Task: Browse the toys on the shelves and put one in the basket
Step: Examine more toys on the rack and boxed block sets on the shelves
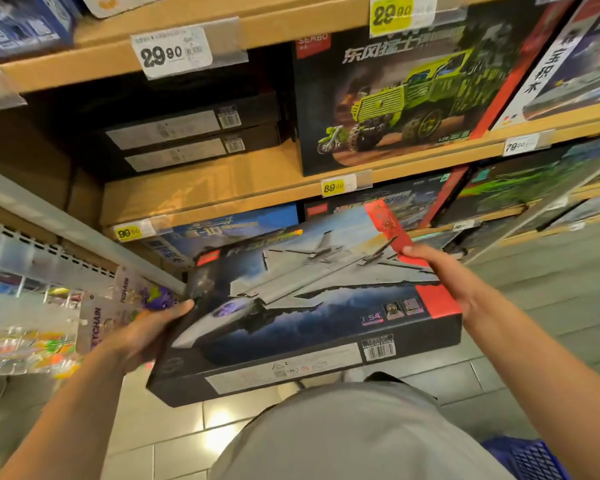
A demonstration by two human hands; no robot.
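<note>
I see the left hand gripping the jet toy box; the right hand clasps its far end. The blue basket sits low right.

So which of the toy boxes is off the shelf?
The jet plane box, held between the left hand and right hand; the green truck box stands shelved.

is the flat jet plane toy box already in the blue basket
No, both hands, left hand and right hand, hold the jet plane box above the blue basket.

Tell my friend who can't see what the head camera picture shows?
Two hands, left and right, hold a big jet plane toy box by its ends in front of toy shelves. A blue basket peeks in at the bottom right corner.
</note>
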